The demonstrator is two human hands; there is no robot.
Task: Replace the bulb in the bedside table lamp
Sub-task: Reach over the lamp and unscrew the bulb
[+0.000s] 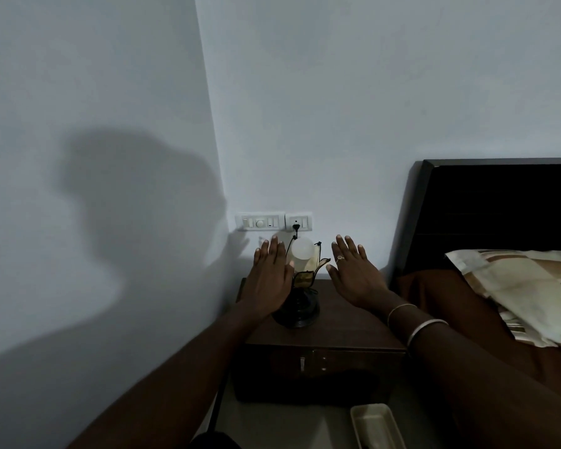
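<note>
A small table lamp (pixel 298 307) with a round black base and yellowish petal-shaped glass stands on the dark wooden bedside table (pixel 353 322). A white bulb (pixel 302 252) sits upright in its top, unlit. My left hand (pixel 269 277) is held flat just left of the lamp, fingers apart, its thumb close to the bulb. My right hand (pixel 353 273) is spread flat to the right of the lamp, a little apart from it, with a ring on one finger. Neither hand holds anything.
The lamp's black cord runs up to a plug in the white wall socket plate (pixel 298 221), beside a switch plate (pixel 260 221). A bed with a dark headboard (pixel 499 205) and a striped pillow (pixel 525 286) lies right. A beige tray (pixel 376 426) sits on the floor.
</note>
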